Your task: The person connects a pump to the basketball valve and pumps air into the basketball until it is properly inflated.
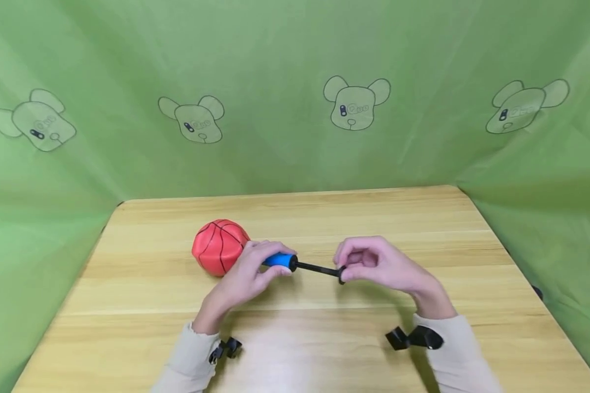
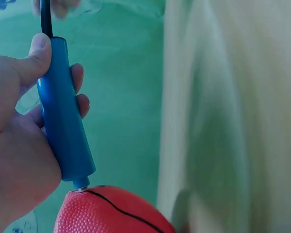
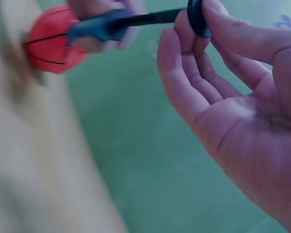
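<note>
Red ball on table, ten o'clock from left hand, which grips blue pump, nozzle touching ball; right hand, at three o'clock, pinches black handle, rod extended; seemingly mid-pumping, next move calls for straight inward push, pump held steady

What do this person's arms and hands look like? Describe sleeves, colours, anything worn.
The left sleeve and right sleeve are pale beige, reaching the wrists. An angular black attachment juts inward from the left one, another from the right. The left hand and right hand wear no gloves.
</note>
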Demonstrator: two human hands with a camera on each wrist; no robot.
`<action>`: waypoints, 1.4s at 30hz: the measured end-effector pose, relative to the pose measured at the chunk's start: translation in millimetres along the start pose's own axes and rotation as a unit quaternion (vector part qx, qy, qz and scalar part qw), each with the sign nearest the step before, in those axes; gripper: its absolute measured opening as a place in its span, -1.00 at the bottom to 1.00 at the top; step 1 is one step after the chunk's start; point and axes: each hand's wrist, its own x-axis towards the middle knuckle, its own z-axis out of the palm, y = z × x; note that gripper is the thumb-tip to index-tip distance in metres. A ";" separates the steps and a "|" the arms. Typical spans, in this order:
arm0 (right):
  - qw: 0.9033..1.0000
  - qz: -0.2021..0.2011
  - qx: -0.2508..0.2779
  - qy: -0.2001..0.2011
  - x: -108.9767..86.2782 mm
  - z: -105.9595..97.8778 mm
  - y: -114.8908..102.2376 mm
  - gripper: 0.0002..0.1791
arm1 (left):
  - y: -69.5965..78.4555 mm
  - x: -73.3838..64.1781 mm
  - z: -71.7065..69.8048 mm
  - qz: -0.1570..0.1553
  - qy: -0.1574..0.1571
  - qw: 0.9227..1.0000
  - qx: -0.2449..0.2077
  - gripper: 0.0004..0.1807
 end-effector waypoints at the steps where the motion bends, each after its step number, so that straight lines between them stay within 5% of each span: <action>1: 1.000 -0.009 0.000 0.001 -3.9 -2.9 -5.8 -0.83 | -0.1 0.1 -3.4 -0.001 0.004 1.000 0.000 -0.68; 8: 1.000 -0.019 0.002 -0.009 -8.8 -2.5 -13.7 -0.80 | -0.3 2.4 -7.8 0.003 0.001 1.000 -0.001 -0.68; 21: 1.000 0.012 0.013 0.003 26.4 27.2 37.8 -0.92 | 3.7 -2.6 14.8 0.026 -0.020 0.999 -0.006 -0.70; 27: 1.000 0.030 -0.003 0.003 20.8 19.7 17.4 -0.90 | -1.1 -1.5 9.4 0.037 -0.010 0.999 0.003 -0.68; 35: 0.999 -0.033 0.007 -0.020 -6.0 -3.6 -18.0 -0.79 | -3.8 -0.6 -6.8 0.018 0.011 1.000 -0.011 -0.66; 42: 1.000 -0.014 0.010 -0.017 -2.0 3.2 -14.4 -0.83 | 0.7 -0.7 -8.2 0.023 0.018 1.000 -0.012 -0.65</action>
